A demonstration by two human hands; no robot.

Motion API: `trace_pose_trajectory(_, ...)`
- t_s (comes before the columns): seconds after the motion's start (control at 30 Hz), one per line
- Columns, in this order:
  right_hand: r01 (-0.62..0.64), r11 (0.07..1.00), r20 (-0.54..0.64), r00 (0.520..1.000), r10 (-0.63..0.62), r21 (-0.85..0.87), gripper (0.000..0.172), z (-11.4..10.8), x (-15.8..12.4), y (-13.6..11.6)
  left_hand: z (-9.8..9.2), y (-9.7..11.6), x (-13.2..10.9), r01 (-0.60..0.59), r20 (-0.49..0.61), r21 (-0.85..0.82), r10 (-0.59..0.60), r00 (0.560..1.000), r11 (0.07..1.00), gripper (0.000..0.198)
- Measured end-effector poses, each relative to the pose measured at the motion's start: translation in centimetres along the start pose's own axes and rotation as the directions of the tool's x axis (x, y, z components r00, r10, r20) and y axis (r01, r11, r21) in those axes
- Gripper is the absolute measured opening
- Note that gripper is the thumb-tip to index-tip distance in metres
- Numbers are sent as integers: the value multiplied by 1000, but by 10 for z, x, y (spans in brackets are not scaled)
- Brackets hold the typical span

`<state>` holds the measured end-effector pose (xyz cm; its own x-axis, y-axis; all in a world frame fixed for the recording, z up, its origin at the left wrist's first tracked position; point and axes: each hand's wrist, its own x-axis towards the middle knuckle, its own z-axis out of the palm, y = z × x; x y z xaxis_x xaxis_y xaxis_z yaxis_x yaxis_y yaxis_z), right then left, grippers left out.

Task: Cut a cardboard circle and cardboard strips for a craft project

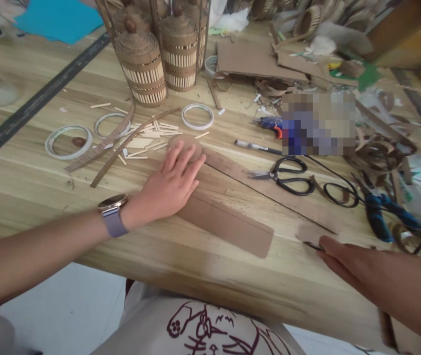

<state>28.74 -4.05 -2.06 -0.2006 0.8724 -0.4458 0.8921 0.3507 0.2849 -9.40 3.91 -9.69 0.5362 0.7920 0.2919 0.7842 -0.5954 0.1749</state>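
Note:
My left hand [169, 182], with a watch on its wrist, lies flat with fingers spread. Its fingertips rest on a round cardboard disc [185, 141], and a brown cardboard strip [228, 227] with a rounded corner extends from beneath it. Beyond that is a long cardboard strip [240, 172], with black-handled scissors [282, 176] lying open across it. My right hand [334, 254] is at the long strip's near right end, its fingers closed. A small dark, thin thing shows at its fingertips, too blurred to name.
Small wooden sticks [153, 130], tape rolls [197, 117] and curved cardboard strips [122, 143] lie left of centre. Lidded cardboard-and-stick lanterns [140, 69] stand behind. On the right are a glue gun [269, 123], a pen [257, 147], blue-handled pliers [378, 212], a cable and scraps.

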Motion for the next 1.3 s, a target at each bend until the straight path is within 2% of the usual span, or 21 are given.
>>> trace_pose_trajectory(0.07,58,997,102,993,-63,52,20,-13,8,-5,2,16,2,11,13,-29,-11,1000,1000,50)
trace_pose_trajectory(0.13,62,998,139,988,-64,22,22,-30,20,-25,1,32,6,22,23,-79,-20,1000,997,50)
trace_pose_trajectory(0.2,115,993,138,984,-115,5,22,-50,35,-52,-4,43,11,55,26,-149,-52,998,987,50)
trace_pose_trajectory(0.3,238,971,33,970,-239,29,24,-75,56,-89,-20,43,10,72,-37,-184,-80,996,980,44)
trace_pose_trajectory(0.37,271,962,7,962,-272,26,26,-88,66,-106,-33,39,-1,6,-105,-139,-21,994,990,33)
trace_pose_trajectory(0.47,311,950,-13,950,-311,3,23,-100,77,-123,-43,36,-30,-136,-79,-13,134,988,991,22)
trace_pose_trajectory(0.5,330,944,-27,944,-330,0,22,-103,80,-127,-42,37,-40,-194,-54,49,196,979,980,22)
trace_pose_trajectory(0.63,416,909,-82,906,-415,-3,21,-104,93,-144,-34,42,-64,-255,-16,147,260,965,956,26)
trace_pose_trajectory(0.77,466,885,-116,878,-465,-20,15,-108,104,-158,-32,43,-62,-259,-20,106,263,965,960,29)
trace_pose_trajectory(0.9,510,860,-116,854,-508,-11,19,-122,111,-169,-31,44,-61,-226,-33,81,229,973,971,27)
trace_pose_trajectory(1.07,511,860,-59,858,-510,3,20,-140,115,-179,-28,47,-64,-182,-53,76,186,981,980,23)
trace_pose_trajectory(1.3,489,872,20,872,-490,12,22,-147,115,-184,-30,49,-63,-175,-78,56,179,981,983,21)
